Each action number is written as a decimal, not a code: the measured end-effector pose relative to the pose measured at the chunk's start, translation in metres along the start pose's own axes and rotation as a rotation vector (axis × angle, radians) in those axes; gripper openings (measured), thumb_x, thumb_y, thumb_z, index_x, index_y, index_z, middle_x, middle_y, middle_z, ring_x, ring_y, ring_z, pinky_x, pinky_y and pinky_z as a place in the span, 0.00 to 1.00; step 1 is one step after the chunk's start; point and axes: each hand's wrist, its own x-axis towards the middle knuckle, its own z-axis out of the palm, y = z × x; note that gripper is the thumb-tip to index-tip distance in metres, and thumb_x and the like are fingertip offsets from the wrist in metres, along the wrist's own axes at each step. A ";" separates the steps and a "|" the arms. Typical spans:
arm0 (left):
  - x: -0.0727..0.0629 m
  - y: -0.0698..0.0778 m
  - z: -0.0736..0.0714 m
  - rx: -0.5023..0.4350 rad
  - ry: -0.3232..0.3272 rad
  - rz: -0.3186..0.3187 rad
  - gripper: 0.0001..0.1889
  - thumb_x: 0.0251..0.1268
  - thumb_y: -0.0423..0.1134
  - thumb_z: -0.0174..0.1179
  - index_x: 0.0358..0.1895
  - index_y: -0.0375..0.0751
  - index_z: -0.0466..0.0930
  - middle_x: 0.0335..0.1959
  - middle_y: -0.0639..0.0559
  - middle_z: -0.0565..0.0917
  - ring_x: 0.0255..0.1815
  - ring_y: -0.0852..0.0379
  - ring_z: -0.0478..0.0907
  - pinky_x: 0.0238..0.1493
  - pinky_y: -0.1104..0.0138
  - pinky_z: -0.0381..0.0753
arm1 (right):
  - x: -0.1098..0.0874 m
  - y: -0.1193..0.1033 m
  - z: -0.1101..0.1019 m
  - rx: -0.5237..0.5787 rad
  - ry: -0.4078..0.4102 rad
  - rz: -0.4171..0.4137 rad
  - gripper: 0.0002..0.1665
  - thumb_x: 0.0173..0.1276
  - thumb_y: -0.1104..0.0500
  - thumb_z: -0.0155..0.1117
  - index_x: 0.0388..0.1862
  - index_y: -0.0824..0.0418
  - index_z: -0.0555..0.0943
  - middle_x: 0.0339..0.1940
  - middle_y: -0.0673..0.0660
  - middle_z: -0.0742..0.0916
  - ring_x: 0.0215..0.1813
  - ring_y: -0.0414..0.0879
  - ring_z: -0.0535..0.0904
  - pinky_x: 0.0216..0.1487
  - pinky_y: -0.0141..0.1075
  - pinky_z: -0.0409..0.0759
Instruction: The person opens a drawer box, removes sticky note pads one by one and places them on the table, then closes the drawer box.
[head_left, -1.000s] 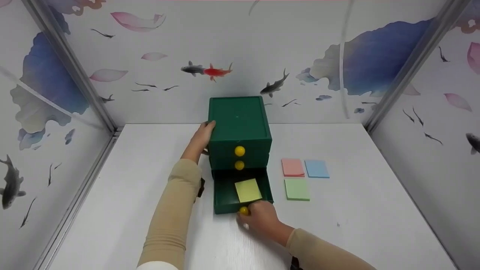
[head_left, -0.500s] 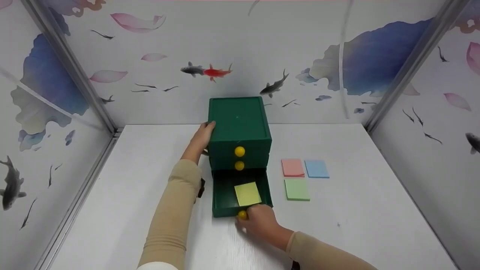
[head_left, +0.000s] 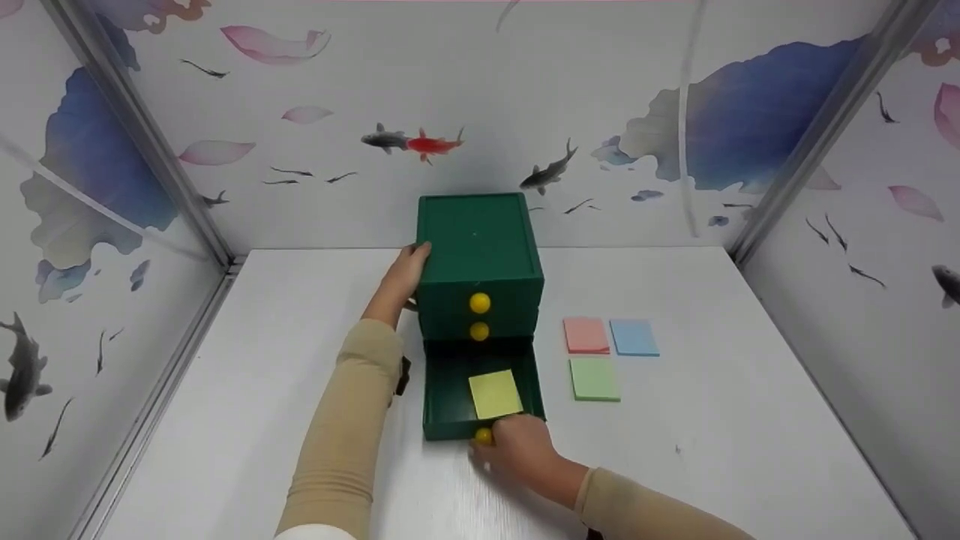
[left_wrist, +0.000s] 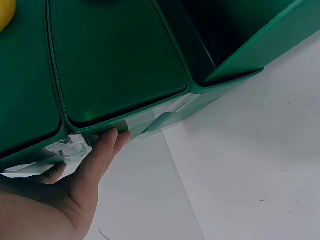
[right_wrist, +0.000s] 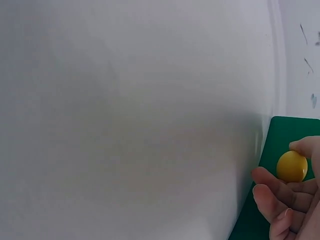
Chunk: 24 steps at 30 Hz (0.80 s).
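Note:
A green drawer cabinet (head_left: 476, 236) stands against the back wall, its bottom drawer (head_left: 448, 405) pulled out. Inside that drawer lies a pad of yellow sticky notes (head_left: 495, 394). My right hand (head_left: 526, 456) pinches the drawer's round yellow knob (head_left: 483, 436); in the right wrist view the thumb is above the knob (right_wrist: 292, 166) and a finger below. My left hand (head_left: 401, 277) rests against the cabinet's left side, and the left wrist view shows its extended fingers (left_wrist: 103, 150) along the side wall. Two upper drawers with yellow knobs are closed.
Right of the cabinet, on the white table (head_left: 697, 420), lie a pink sticky-note pad (head_left: 586, 335), a blue pad (head_left: 634, 337) and a green pad (head_left: 595, 379). Printed white walls (head_left: 300, 150) enclose the table at the back and sides.
The bottom drawer has slid farther out toward me with my right hand on its knob, carrying the yellow notes along. My left hand and the cabinet body stay in place.

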 end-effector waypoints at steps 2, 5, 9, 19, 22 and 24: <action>-0.001 0.000 0.000 0.003 0.003 0.005 0.39 0.73 0.66 0.35 0.79 0.50 0.44 0.74 0.39 0.58 0.60 0.36 0.71 0.52 0.46 0.76 | -0.001 -0.001 0.000 -0.006 -0.015 0.017 0.24 0.60 0.40 0.71 0.33 0.60 0.83 0.22 0.48 0.79 0.27 0.45 0.71 0.36 0.41 0.76; -0.002 0.000 0.000 0.005 0.003 0.012 0.38 0.73 0.66 0.34 0.79 0.50 0.44 0.74 0.39 0.58 0.59 0.35 0.71 0.52 0.46 0.76 | -0.003 -0.003 0.000 -0.005 -0.036 0.042 0.26 0.59 0.40 0.72 0.37 0.61 0.83 0.25 0.49 0.80 0.30 0.46 0.72 0.39 0.42 0.78; 0.001 -0.001 0.000 0.005 -0.011 0.012 0.39 0.73 0.66 0.34 0.80 0.51 0.43 0.74 0.39 0.57 0.60 0.35 0.70 0.54 0.45 0.75 | -0.005 -0.006 -0.001 0.004 -0.060 0.069 0.27 0.58 0.40 0.73 0.42 0.61 0.82 0.29 0.49 0.82 0.32 0.47 0.73 0.43 0.44 0.79; 0.002 -0.001 -0.001 -0.006 -0.013 0.004 0.39 0.73 0.66 0.35 0.80 0.51 0.42 0.74 0.39 0.58 0.61 0.35 0.69 0.54 0.44 0.74 | -0.012 -0.011 -0.007 -0.094 -0.094 0.034 0.27 0.60 0.38 0.70 0.38 0.61 0.81 0.24 0.49 0.80 0.29 0.46 0.73 0.39 0.42 0.79; 0.002 -0.001 -0.001 -0.010 -0.008 0.008 0.39 0.73 0.65 0.35 0.79 0.51 0.43 0.73 0.39 0.58 0.60 0.35 0.70 0.53 0.44 0.75 | -0.012 -0.011 -0.008 -0.120 -0.105 0.025 0.28 0.61 0.36 0.69 0.36 0.61 0.81 0.22 0.49 0.79 0.28 0.46 0.72 0.38 0.42 0.79; 0.002 -0.001 -0.001 -0.010 -0.008 0.010 0.39 0.73 0.65 0.35 0.79 0.50 0.43 0.73 0.38 0.58 0.60 0.35 0.70 0.53 0.43 0.75 | -0.012 -0.011 -0.009 -0.112 -0.121 0.040 0.27 0.61 0.36 0.69 0.35 0.61 0.81 0.21 0.49 0.78 0.27 0.46 0.72 0.37 0.42 0.78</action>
